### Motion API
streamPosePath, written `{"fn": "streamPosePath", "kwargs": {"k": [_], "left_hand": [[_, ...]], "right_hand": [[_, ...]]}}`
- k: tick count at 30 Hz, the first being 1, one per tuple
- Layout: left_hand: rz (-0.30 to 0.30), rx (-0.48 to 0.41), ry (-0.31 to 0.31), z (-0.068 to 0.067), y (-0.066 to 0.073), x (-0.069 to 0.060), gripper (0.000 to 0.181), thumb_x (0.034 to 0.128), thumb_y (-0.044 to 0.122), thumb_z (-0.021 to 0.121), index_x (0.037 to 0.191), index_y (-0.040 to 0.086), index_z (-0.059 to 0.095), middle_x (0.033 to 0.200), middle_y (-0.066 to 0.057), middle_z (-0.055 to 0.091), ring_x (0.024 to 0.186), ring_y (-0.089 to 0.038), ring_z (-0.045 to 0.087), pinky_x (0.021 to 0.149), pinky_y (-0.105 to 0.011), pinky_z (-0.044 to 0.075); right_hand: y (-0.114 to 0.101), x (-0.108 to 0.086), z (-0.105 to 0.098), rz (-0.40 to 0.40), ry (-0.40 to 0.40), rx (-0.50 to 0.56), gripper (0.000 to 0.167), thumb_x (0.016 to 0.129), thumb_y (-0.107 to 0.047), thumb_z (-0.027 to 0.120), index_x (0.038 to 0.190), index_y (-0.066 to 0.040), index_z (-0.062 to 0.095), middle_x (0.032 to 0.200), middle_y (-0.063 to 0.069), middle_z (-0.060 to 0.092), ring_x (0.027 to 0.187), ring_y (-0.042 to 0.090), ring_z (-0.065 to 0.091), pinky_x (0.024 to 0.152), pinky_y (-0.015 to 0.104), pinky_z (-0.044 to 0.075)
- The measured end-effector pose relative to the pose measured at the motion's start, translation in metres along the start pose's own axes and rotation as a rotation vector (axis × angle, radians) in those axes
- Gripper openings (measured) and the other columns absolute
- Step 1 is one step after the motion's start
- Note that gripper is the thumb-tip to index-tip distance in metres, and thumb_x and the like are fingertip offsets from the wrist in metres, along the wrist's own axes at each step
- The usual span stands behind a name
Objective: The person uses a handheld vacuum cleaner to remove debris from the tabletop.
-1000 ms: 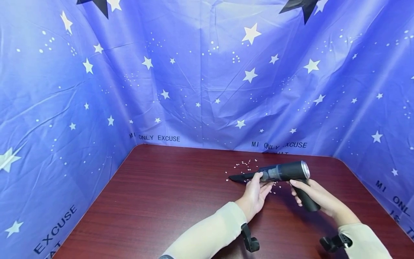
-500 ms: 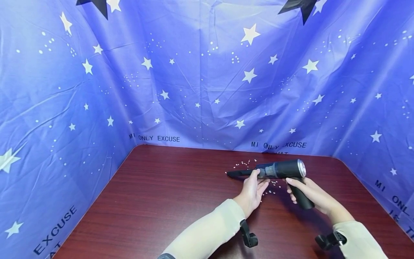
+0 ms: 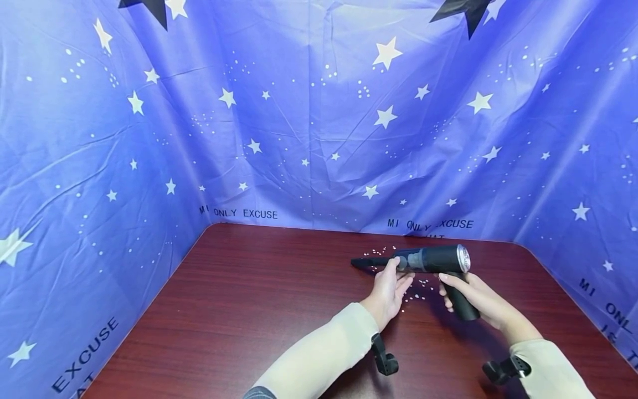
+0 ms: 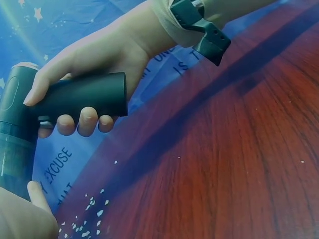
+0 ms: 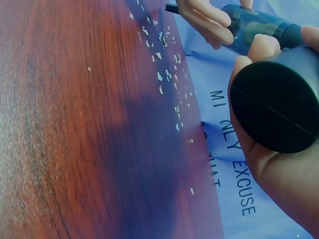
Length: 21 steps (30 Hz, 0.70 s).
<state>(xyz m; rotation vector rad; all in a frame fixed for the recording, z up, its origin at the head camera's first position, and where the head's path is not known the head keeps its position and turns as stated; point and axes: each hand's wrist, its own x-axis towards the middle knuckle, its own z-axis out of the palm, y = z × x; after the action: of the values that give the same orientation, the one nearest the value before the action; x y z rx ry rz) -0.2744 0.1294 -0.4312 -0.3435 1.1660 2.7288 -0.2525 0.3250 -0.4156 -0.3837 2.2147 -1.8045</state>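
Current operation, as I judge it: suction pass over loose debris.

Tool position: the handheld vacuum [image 3: 441,259] is above the far right part of the table [image 3: 239,310], lying roughly crosswise, with its black nozzle [image 3: 366,262] pointing to my left. Contact between nozzle tip and table cannot be confirmed from these views.

Hand state: my right hand [image 3: 485,302] is wrapped around the black handle [image 4: 84,94], thumb near the top, fingers closed about the grip. My left hand [image 3: 387,288] supports the clear front section [image 3: 412,259], thumb on one side and fingers beneath. Whether the motor is running cannot be told.

Debris position: white bits [image 5: 159,76] are scattered in two main groups. One lies just beyond the nozzle, toward the blue curtain [image 3: 309,111]; the other lies on my side of the vacuum, between my two hands. A few strays lie apart. Collection therefore appears incomplete.

Next move, recommended: keep both holds, lower the nozzle until its mouth meets the table, and sweep it slowly through the far group. Then draw the vacuum back to my right to reach the near group. Caution: a fast stroke, or my left fingers brushing the table, could scatter the bits.
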Motion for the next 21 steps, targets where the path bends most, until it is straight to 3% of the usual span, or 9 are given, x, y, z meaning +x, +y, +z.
{"fn": "streamPosePath", "kwargs": {"k": [5,12,21], "left_hand": [[0.016,0.011,-0.006,0.010,-0.001,0.003,0.029,0.0980,0.020,0.058,0.110,-0.006,0.065,0.104,-0.021,0.070,0.101,-0.031,0.068,0.098,-0.040,0.054],[0.007,0.016,-0.041,0.024,-0.010,0.008,0.030,0.1001,0.020,0.059,0.113,-0.006,0.065,0.107,-0.023,0.069,0.105,-0.034,0.067,0.098,-0.042,0.054],[-0.027,-0.028,-0.043,0.038,-0.025,0.009,0.033,0.1021,0.021,0.059,0.117,-0.007,0.064,0.110,-0.021,0.068,0.110,-0.034,0.065,0.100,-0.041,0.053]], "right_hand": [[-0.003,-0.004,-0.005,0.000,0.006,0.025,0.018,0.108,-0.023,0.044,0.108,-0.014,0.060,0.088,0.010,0.061,0.070,0.016,0.063,0.065,0.037,0.060],[-0.005,-0.015,-0.018,0.013,-0.070,0.135,0.027,0.109,-0.019,0.040,0.112,-0.023,0.067,0.093,0.007,0.061,0.076,0.017,0.065,0.071,0.036,0.060],[-0.005,-0.025,-0.025,0.037,-0.067,0.059,0.018,0.108,-0.018,0.041,0.109,-0.019,0.060,0.096,0.007,0.064,0.083,0.021,0.068,0.077,0.042,0.061]]}}
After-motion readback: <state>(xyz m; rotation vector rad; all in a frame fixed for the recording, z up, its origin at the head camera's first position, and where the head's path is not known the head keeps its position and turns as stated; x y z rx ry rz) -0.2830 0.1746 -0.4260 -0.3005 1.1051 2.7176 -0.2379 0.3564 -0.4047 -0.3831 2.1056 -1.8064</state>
